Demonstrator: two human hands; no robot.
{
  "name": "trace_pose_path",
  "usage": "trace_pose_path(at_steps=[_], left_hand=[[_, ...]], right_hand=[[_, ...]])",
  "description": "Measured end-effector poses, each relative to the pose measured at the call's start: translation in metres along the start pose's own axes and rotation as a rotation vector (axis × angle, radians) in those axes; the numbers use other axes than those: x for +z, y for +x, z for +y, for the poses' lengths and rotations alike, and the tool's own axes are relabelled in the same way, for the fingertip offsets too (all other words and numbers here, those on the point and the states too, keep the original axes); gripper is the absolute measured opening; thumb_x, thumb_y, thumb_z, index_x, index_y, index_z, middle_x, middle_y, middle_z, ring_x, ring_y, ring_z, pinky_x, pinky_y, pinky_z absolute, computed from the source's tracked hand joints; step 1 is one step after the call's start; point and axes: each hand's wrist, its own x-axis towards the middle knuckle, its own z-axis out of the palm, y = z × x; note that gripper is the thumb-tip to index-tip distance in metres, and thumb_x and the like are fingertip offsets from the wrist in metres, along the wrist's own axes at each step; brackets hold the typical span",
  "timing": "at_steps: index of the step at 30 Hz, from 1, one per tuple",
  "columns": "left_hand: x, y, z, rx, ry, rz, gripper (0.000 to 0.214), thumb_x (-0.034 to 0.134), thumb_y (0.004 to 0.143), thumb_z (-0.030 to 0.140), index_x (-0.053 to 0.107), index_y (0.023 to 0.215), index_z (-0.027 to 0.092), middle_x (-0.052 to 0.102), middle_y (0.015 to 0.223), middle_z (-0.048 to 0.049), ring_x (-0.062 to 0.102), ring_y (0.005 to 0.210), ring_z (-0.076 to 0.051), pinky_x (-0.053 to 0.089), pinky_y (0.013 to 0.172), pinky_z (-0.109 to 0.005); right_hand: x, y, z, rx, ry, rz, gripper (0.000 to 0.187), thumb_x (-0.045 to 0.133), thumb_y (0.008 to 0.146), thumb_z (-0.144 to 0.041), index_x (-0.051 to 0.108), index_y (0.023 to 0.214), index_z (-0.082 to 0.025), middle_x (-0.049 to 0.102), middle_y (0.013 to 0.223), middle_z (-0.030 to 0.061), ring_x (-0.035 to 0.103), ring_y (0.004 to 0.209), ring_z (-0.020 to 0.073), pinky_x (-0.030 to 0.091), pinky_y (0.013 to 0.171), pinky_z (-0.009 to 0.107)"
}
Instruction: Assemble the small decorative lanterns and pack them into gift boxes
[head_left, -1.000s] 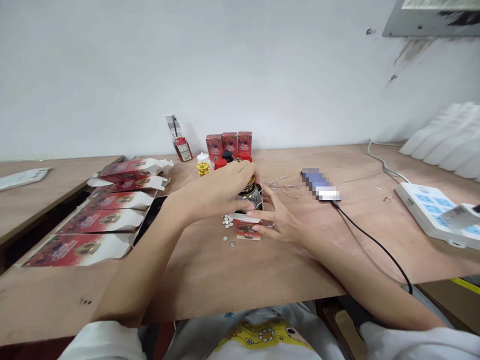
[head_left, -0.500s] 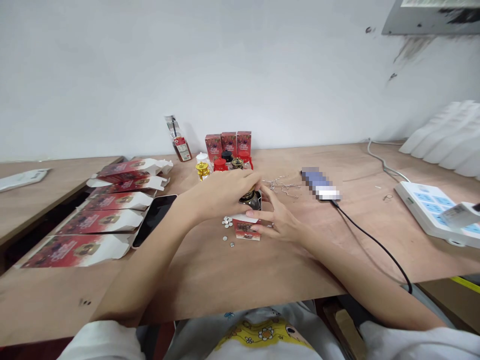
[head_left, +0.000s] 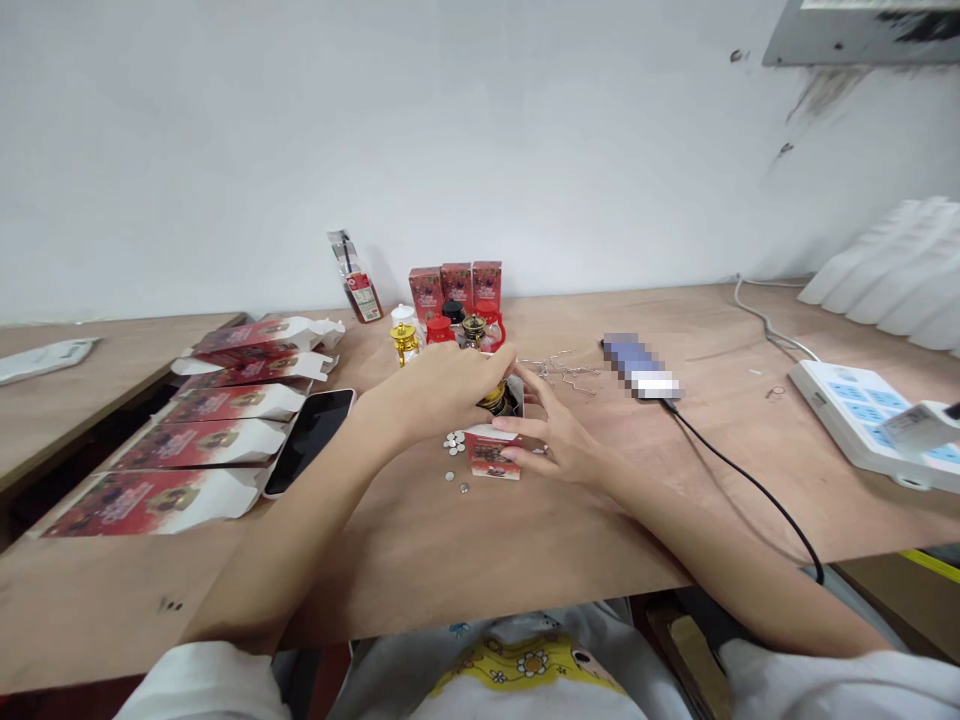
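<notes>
Plywood bench (head_left: 465,560), glossy jar (head_left: 497,398), red carton (head_left: 491,455)

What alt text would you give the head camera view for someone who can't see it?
At a wooden table, the left hand lowers a small gold-topped jar into a red box steadied by the right hand. Flat red cartons lie left.
</notes>
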Motion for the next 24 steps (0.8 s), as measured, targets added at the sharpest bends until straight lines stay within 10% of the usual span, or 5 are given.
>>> trace_pose_path(at_steps=[24], left_hand=[[0.0027, 0.0016, -0.0053, 0.113, -0.045, 0.022, 0.018, 0.052, 0.083, 0.015, 0.064, 0.094, 0.023, 0.063, 0.100, -0.0019, 0.060, 0.077, -0.015, 0.034, 0.059, -0.025]], right_hand=[[-0.0020, 0.0031, -0.0027, -0.006, 0.040, 0.022, 0.051, 0.058, 0.086, -0.020, 0.040, 0.130, -0.036, 0.001, 0.158, 0.0001, 0.020, 0.143, 0.0277, 0.045, 0.103, 0.044]])
